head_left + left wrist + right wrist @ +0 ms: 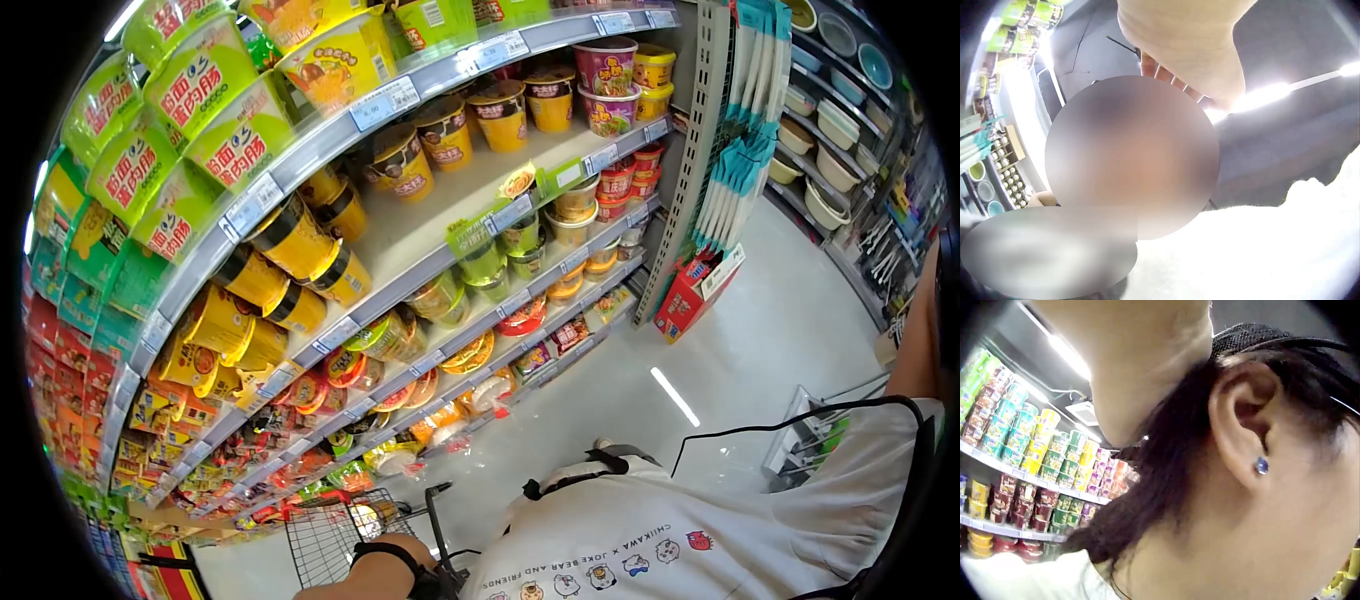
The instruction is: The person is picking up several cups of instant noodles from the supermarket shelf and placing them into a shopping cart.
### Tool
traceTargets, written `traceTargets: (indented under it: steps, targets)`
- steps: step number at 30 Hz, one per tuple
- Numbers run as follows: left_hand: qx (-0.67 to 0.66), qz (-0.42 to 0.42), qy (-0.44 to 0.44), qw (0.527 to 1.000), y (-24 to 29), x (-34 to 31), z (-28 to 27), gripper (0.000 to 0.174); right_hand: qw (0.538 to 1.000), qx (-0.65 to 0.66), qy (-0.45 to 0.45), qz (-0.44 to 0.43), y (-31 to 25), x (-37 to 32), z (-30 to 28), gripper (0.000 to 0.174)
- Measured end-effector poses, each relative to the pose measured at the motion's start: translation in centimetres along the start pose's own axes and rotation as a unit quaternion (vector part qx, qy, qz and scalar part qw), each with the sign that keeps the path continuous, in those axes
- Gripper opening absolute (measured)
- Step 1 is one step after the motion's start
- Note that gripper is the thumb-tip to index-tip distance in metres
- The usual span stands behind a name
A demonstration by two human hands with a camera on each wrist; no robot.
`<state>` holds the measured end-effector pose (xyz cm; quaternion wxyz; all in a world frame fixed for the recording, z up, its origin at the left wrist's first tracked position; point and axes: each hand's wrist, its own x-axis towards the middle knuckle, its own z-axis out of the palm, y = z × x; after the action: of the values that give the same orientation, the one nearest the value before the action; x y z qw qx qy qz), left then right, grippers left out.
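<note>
In the left wrist view my left hand [1185, 44] is raised, the heel of the palm toward the camera. Several of its fingertips show below the palm, at the upper edge of a blurred round patch that hides what they touch. My right hand [1141, 356] is up beside the head in the right wrist view, above the dark hair [1166, 462] and the ear [1247, 425]. A black mesh headband [1254, 337] runs over the hair close to it. The right fingers are hidden behind the head. Neither hand appears in the head view.
Shelves of cup noodles [500, 115] curve along the left. A wire shopping cart [345, 540] stands at the bottom, beside a bare limb with a black band. A red box [695, 295] sits at the shelf end. Plastic bowls [835, 125] fill racks across the aisle.
</note>
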<state>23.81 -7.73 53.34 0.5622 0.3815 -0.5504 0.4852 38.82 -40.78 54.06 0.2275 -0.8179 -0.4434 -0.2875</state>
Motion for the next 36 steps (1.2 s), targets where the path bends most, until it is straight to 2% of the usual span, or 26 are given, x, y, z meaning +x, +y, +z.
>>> traceTargets:
  steps: [4,5,8,9,12,13,16,17,18,20,22,24,25,26,28,30,32,33,36]
  targets:
    - [-0.02,-0.058,-0.048,0.997,-1.1,-0.9,-0.9,0.008,1.0,-0.014,0.009,-0.02,0.1,-0.2,-1.4,0.041]
    - [0.038,-0.097,-0.013,0.995,0.4,-1.4,-1.3,0.013,0.999,-0.018,0.01,-0.028,0.1,-0.2,-1.8,0.041]
    - [0.003,-0.197,-0.174,0.965,-1.4,-1.1,-1.2,0.014,0.996,-0.047,0.022,-0.07,-0.4,-0.3,-4.1,0.041]
    - [-0.012,-0.163,-0.174,0.971,-2.9,-1.1,-0.8,0.02,0.993,-0.06,0.033,-0.094,-0.9,-0.2,-5.3,0.041]
    - [-0.035,-0.214,-0.27,0.938,-4.6,-0.8,-1.1,0.024,0.975,-0.095,0.093,-0.176,-2.6,-0.1,-9.9,0.041]
    - [-0.06,-0.2,-0.179,0.961,-5.4,-1.9,-0.4,0.012,0.966,-0.109,0.118,-0.204,-3.1,0.1,-11.3,0.041]
    - [-0.133,-0.233,-0.215,0.939,-9.3,-3.2,-0.1,0.017,0.923,-0.157,0.206,-0.284,-5.9,0.1,-15.7,0.041]
    - [-0.13,-0.252,-0.196,0.939,-11.0,-3.8,0.9,0.021,0.901,-0.155,0.258,-0.311,-6.8,0.1,-16.8,0.041]
    - [-0.135,-0.257,-0.115,0.95,-12.5,-4.9,3.1,0.028,0.875,-0.152,0.313,-0.337,-7.3,-0.1,-17.5,0.041]
    - [-0.211,-0.297,-0.12,0.924,-15.8,-6.8,3.8,0.033,0.808,-0.098,0.445,-0.374,-6.7,-0.8,-17.5,0.041]
    - [-0.205,-0.38,-0.007,0.902,-18.4,-8.4,6.0,0.032,0.727,0.022,0.55,-0.409,-3.8,-1.1,-16.2,0.042]
    - [-0.167,-0.469,0.1,0.861,-20.7,-10.0,8.0,0.031,0.764,0.065,0.529,-0.362,0.5,-4.0,-15.7,0.044]
    - [-0.183,-0.507,0.126,0.833,-22.1,-10.9,8.6,0.029,0.789,0.064,0.53,-0.303,3.0,-5.5,-14.8,0.044]
    - [-0.195,-0.543,0.153,0.802,-23.7,-11.5,9.2,0.027,0.834,0.047,0.511,-0.204,6.3,-6.7,-12.6,0.043]
    - [-0.135,-0.576,0.132,0.795,-26.3,-13.2,10.2,0.022,0.918,0.017,0.395,-0.001,12.4,-8.2,-7.2,0.042]
    - [-0.103,-0.619,0.091,0.773,-28.5,-14.5,9.8,0.02,0.966,0.021,0.216,0.139,16.3,-8.0,-2.2,0.044]
    - [-0.042,-0.62,0.081,0.78,-30.6,-16.0,9.8,0.022,0.967,0.085,0.092,0.22,19.7,-8.2,2.8,0.048]
    - [-0.008,-0.609,0.04,0.792,-31.8,-16.8,9.4,0.027,0.97,0.092,0.064,0.215,20.7,-8.1,4.4,0.049]
    - [0.064,-0.582,0.004,0.811,-35.7,-18.8,9.2,0.034,0.973,0.108,0.008,0.203,23.7,-7.2,7.7,0.055]
